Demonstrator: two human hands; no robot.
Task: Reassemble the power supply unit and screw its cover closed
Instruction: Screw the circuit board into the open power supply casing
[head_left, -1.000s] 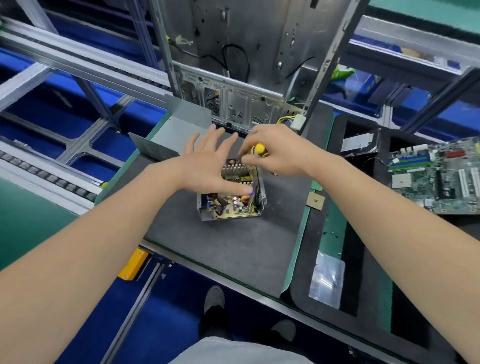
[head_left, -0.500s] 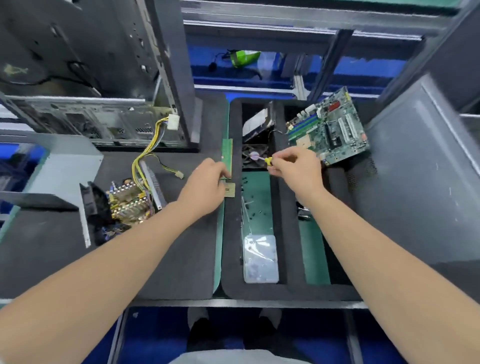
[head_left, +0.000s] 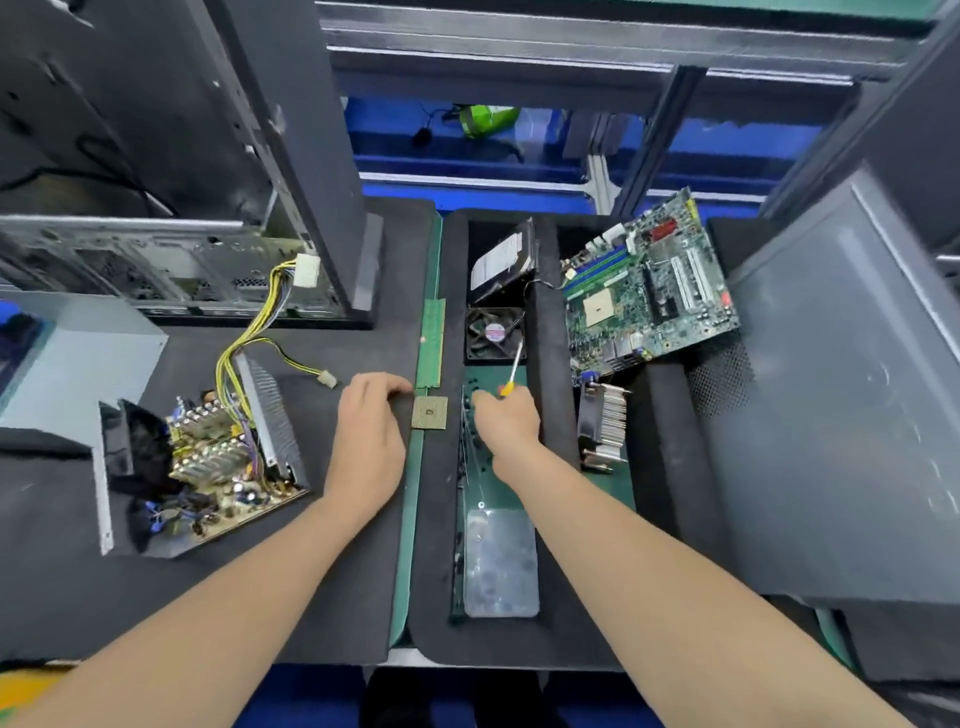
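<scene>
The right grip (head_left: 506, 421) holds the screwdriver (head_left: 514, 364) over the tray (head_left: 511, 488). The left grip (head_left: 366, 436) rests loose and empty on the desk (head_left: 311, 571). The open power supply unit (head_left: 208, 467) lies well to its left. It is better to take one screw only, pinched firmly.

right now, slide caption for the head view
Right hand with screwdriver reaches into the tray; left hand rests on the mat beside the open power supply.
</scene>
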